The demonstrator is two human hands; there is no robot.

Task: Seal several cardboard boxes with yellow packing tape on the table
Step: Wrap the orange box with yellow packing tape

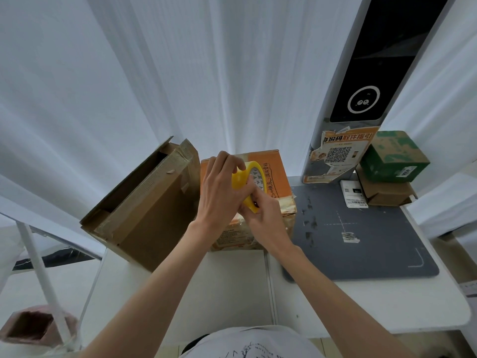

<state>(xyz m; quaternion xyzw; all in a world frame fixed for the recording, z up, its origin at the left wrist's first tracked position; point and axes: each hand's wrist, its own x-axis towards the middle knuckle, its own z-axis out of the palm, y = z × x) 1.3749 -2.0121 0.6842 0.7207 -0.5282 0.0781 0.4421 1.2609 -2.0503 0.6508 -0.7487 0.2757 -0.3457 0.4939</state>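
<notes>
At the centre of the frame, head view: two bare hands meet over an orange box [273,177] and hold one roll of yellow tape [249,186] above its top. The left hand [222,192] curls its fingers round the upper left of the roll; the right hand [260,213] pinches the roll's lower edge with bent fingers. The hands and forearms hide much of the orange box's near face. The roll is a glossy yellow ring with a printed white inner core.

Four boxes are visible. To the left of centre, one large plain brown box [144,202] stands tilted, its flaps open and edged with old worn tape; it sits just beside the orange box. The orange box is printed card with crumpled glossy tape on its right edge. At the right edge of the frame, a green printed box [395,156] rests on a flat brown box [387,195].

All stand on a smooth white table [232,285]. A dark grey mat [361,241] with rounded corners and scraps of label lies right of centre. Behind it rises a grey post [371,73] with a black panel and an orange notice bearing a square code. White pleated curtains [180,73] fill the background.
</notes>
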